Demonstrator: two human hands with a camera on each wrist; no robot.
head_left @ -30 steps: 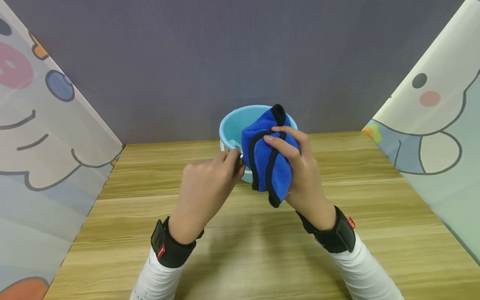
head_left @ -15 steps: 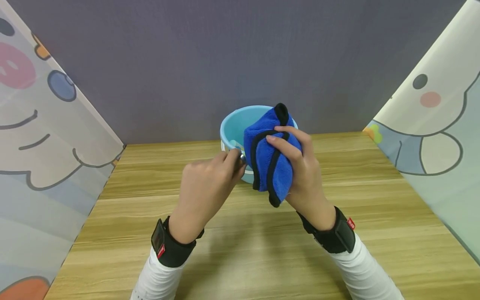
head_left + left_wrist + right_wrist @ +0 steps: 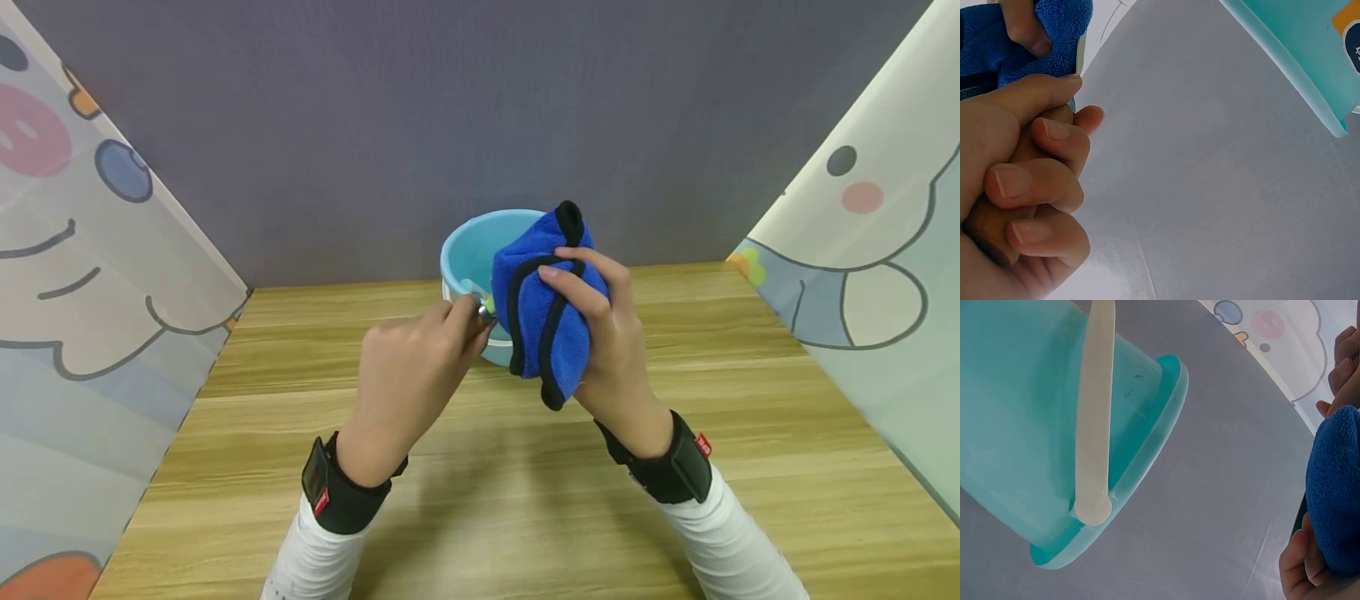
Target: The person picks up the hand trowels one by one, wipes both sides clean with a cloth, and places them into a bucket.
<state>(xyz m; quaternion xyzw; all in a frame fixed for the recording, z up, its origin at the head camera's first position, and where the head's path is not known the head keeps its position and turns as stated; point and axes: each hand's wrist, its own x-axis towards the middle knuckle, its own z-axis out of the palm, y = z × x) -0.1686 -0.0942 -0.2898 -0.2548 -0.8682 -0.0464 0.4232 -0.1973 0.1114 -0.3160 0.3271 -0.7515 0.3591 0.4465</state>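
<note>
A person's right hand point(image 3: 600, 333) clutches a folded blue cloth point(image 3: 547, 308) with black edging, fingers curled over its front, while the left hand point(image 3: 408, 367) is clenched around a slim wooden-looking handle with a metal collar point(image 3: 484, 313), its far end buried in the cloth and hidden from sight. Both are held up above the counter point(image 3: 480, 500), just in front of a light blue bucket point(image 3: 468, 250) that stands behind them at the counter's far edge; the right wrist view shows the bucket's pale handle point(image 3: 1094, 412) lying against its side. The cloth looks soft, thick and light, likely to sag and slip unless bunched in the palm as it is here; the handle appears stiff and narrow, best taken in a full fist close to the collar. What tool it belongs to cannot be told. The counter is a wood-grain surface in yellow-brown planks. A plain grey wall point(image 3: 480, 125) closes the back, and panels printed with cartoon animals point(image 3: 90, 250) flank both sides. White sleeves point(image 3: 315, 558) and black wrist straps point(image 3: 337, 492) frame the foreground.
</note>
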